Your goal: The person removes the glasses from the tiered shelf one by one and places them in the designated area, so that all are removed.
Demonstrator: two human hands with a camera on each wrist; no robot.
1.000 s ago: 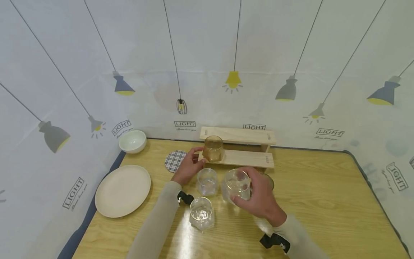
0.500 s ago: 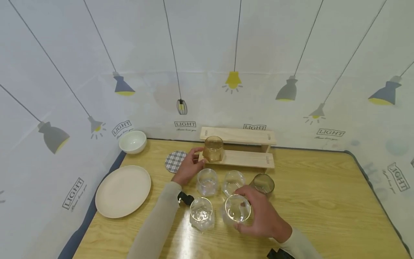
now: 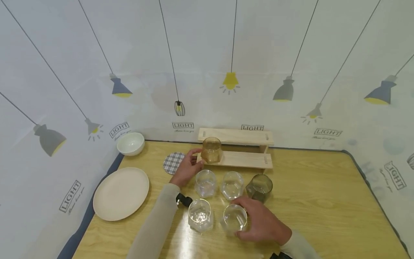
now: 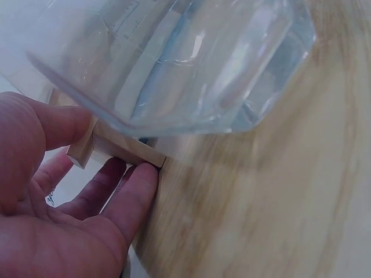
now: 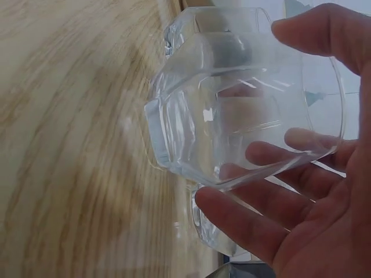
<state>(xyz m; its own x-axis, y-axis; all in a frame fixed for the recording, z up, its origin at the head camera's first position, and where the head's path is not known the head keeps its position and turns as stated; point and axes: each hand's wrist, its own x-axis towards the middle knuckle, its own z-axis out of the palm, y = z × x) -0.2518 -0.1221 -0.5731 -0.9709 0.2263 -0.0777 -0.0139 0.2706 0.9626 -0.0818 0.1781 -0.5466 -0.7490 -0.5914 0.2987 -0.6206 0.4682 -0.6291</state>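
My right hand (image 3: 263, 221) holds a clear faceted glass (image 5: 232, 110) with a gold rim, thumb on one side and fingers curled round the other. The glass is upright, its base right at the tabletop. At the left end of the two-step wooden rack (image 3: 242, 159), my left hand (image 3: 187, 167) grips the end piece, thumb above and fingers below in the left wrist view. An amber glass (image 3: 211, 151) stands on the rack's lower step beside that hand. Between my hands stand clear glasses, one (image 3: 206, 183) by the left wrist, another (image 3: 232, 185) beside it, and a gold-rimmed one (image 3: 199, 216) nearer me.
A smoky dark glass (image 3: 260, 189) stands just beyond my right hand. To the left lie a round checked coaster (image 3: 173, 163), a cream plate (image 3: 121, 194) and a pale bowl (image 3: 130, 144). A wall covering printed with lamps (image 3: 207, 72) rises behind the wooden table (image 3: 323, 194).
My right hand has brought the gold-rimmed glass toward me and down to the table, uncovering the clear glass and the dark glass behind it. My left hand stays on the rack.
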